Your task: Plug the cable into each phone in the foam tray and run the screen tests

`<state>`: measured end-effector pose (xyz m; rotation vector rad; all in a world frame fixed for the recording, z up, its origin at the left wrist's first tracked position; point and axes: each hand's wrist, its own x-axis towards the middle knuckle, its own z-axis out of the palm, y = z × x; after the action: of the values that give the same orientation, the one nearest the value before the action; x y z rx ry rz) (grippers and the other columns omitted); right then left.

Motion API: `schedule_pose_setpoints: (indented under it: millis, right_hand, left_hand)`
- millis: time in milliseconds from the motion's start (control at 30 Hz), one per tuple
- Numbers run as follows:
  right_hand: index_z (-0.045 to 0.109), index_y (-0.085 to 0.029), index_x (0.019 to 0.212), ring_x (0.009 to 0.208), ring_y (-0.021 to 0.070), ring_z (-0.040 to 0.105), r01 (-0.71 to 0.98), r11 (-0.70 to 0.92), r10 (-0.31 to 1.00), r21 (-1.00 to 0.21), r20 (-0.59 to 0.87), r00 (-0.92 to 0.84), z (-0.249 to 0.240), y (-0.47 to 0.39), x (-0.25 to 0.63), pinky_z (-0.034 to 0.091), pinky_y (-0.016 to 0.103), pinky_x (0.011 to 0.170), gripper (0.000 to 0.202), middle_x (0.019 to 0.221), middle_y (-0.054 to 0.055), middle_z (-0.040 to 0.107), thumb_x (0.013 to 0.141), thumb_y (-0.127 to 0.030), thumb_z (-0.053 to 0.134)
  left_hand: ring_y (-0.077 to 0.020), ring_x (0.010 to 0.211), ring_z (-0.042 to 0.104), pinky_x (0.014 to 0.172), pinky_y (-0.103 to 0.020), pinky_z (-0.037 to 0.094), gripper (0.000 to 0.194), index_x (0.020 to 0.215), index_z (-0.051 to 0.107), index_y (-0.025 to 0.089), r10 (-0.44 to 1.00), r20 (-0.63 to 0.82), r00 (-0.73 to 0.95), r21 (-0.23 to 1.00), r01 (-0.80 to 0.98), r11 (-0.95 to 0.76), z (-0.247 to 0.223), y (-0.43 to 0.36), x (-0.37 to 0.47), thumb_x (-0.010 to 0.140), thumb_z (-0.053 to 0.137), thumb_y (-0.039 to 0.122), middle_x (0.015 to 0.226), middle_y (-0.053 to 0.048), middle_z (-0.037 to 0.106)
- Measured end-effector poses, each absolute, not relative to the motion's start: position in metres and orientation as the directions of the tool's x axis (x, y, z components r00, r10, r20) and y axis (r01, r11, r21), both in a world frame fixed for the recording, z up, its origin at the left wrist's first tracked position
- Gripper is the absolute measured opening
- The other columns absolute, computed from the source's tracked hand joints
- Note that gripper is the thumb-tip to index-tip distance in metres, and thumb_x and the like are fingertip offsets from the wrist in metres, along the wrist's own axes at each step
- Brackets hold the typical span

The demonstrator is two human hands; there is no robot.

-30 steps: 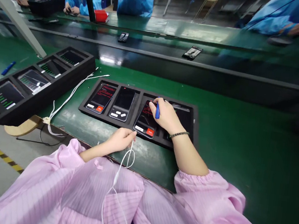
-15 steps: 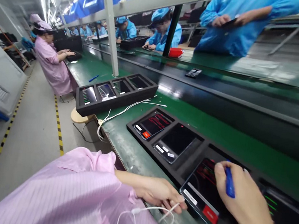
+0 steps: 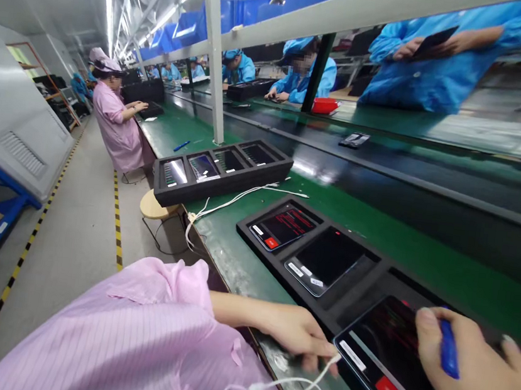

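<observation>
My left hand [image 3: 297, 335] pinches the plug end of a white cable [image 3: 275, 386] at the near lower corner of a phone [image 3: 378, 342]. Whether the plug sits in the phone's port I cannot tell. That phone lies in a black foam tray [image 3: 347, 297]; its screen is dark with a grey bar, a white label and a red block. Over its far right side is my right hand [image 3: 476, 373], closed round a blue pen [image 3: 449, 348]. Two more phones lie to the left in the tray, one with red text [image 3: 288, 224], one with a dark screen [image 3: 326, 260].
Another black tray [image 3: 224, 184] with several phones stands farther along the green bench [image 3: 229, 254], near a post [image 3: 215, 56] and a loose pen [image 3: 181, 146]. A dark conveyor [image 3: 387, 166] carries a device [image 3: 354, 140]. Co-workers in pink and blue sit or stand beyond.
The view has swung left, so the bench things sit farther right. My right hand has shifted right over the phone with the pen; my left hand keeps the plug at the phone's edge.
</observation>
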<state>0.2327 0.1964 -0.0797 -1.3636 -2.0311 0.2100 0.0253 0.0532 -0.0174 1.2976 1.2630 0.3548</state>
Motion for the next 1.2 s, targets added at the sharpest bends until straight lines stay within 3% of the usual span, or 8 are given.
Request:
schedule_pose_setpoints:
  millis: [100, 167, 267, 600, 733, 867, 1000, 1200]
  right_hand:
    - [0.043, -0.031, 0.069, 0.053, 0.0338, 0.055, 0.809, 0.414, 0.799, -0.418, 0.592, -0.103, -0.085, 0.198, 0.236, 0.038, 0.066, 0.104, 0.033, 0.043, 0.0, 0.04, 0.069, -0.063, 0.033]
    - [0.046, -0.03, 0.068, 0.049, 0.0309, 0.051, 0.809, 0.434, 0.704, -0.397, 0.709, -0.03, -0.095, 0.205, 0.241, 0.035, 0.069, 0.103, 0.037, 0.047, 0.001, 0.041, 0.07, -0.064, 0.032]
    - [0.052, -0.029, 0.068, 0.045, 0.0256, 0.046, 0.791, 0.471, 0.597, -0.39, 0.801, 0.039, -0.115, 0.222, 0.249, 0.034, 0.071, 0.097, 0.042, 0.051, 0.003, 0.046, 0.067, -0.066, 0.033]
    - [0.05, -0.027, 0.05, 0.041, 0.0221, 0.045, 0.762, 0.432, 0.442, -0.483, 0.85, 0.288, -0.141, 0.273, 0.249, 0.025, 0.064, 0.09, 0.036, 0.044, 0.009, 0.051, 0.049, -0.061, 0.041]
    - [0.051, -0.027, 0.052, 0.039, 0.0235, 0.047, 0.775, 0.518, 0.271, -0.363, 0.929, 0.253, -0.135, 0.272, 0.248, 0.027, 0.059, 0.084, 0.047, 0.044, 0.009, 0.055, 0.058, -0.069, 0.03]
    - [0.059, -0.029, 0.068, 0.043, 0.0259, 0.056, 0.78, 0.612, 0.109, -0.132, 0.991, 0.082, -0.118, 0.253, 0.246, 0.029, 0.054, 0.082, 0.047, 0.056, 0.007, 0.066, 0.072, -0.065, 0.03]
    - [0.062, -0.028, 0.084, 0.064, 0.0302, 0.069, 0.809, 0.569, 0.243, -0.147, 0.97, 0.005, -0.097, 0.214, 0.24, 0.031, 0.054, 0.09, 0.034, 0.072, 0.007, 0.073, 0.082, -0.053, 0.039]
    - [0.058, -0.021, 0.096, 0.1, 0.0303, 0.07, 0.832, 0.509, 0.471, -0.22, 0.881, -0.055, -0.072, 0.158, 0.23, 0.026, 0.054, 0.106, 0.023, 0.1, 0.01, 0.076, 0.092, -0.037, 0.041]
  left_hand:
    - [-0.0171, 0.089, 0.069, 0.092, -0.031, 0.054, 0.031, 0.12, 0.069, 0.011, 0.745, -0.366, 0.558, 0.87, 0.49, 0.061, 0.016, 0.04, 0.002, 0.093, 0.062, 0.026, 0.091, -0.003, 0.071]
    - [-0.0218, 0.115, 0.067, 0.102, -0.028, 0.05, 0.028, 0.112, 0.075, 0.012, 0.385, -0.213, 0.898, 0.976, 0.218, 0.032, 0.038, 0.032, -0.014, 0.086, 0.068, 0.019, 0.105, -0.006, 0.072]
    - [-0.0275, 0.126, 0.062, 0.111, -0.029, 0.044, 0.016, 0.092, 0.081, 0.011, 0.077, -0.063, 0.995, 0.99, 0.053, 0.128, 0.054, 0.028, -0.036, 0.08, 0.07, 0.014, 0.106, -0.01, 0.074]
    - [-0.021, 0.085, 0.071, 0.085, -0.024, 0.054, 0.039, 0.08, 0.079, 0.014, 0.427, -0.219, 0.877, 0.971, 0.241, 0.003, 0.049, 0.012, -0.079, 0.081, 0.077, 0.054, 0.086, -0.011, 0.075]
    - [-0.0127, 0.066, 0.065, 0.066, -0.018, 0.052, 0.03, 0.099, 0.075, 0.012, 0.63, -0.186, 0.754, 0.922, 0.355, -0.153, 0.063, 0.008, -0.081, 0.093, 0.063, 0.039, 0.085, -0.008, 0.074]
    - [-0.0184, 0.093, 0.072, 0.086, -0.022, 0.056, 0.025, 0.103, 0.075, 0.01, 0.623, 0.005, 0.782, 0.888, 0.284, -0.363, 0.089, 0.006, -0.077, 0.096, 0.053, 0.021, 0.102, -0.015, 0.076]
    - [-0.0153, 0.086, 0.076, 0.079, -0.018, 0.059, 0.02, 0.097, 0.075, 0.014, 0.71, 0.338, 0.618, 0.761, 0.263, -0.593, 0.104, 0.002, -0.067, 0.097, 0.057, 0.02, 0.09, -0.011, 0.079]
    - [-0.0119, 0.067, 0.073, 0.066, -0.017, 0.058, 0.01, 0.085, 0.071, 0.018, 0.284, 0.67, 0.686, 0.291, 0.109, -0.95, 0.098, 0.018, -0.031, 0.093, 0.067, 0.022, 0.075, -0.004, 0.076]
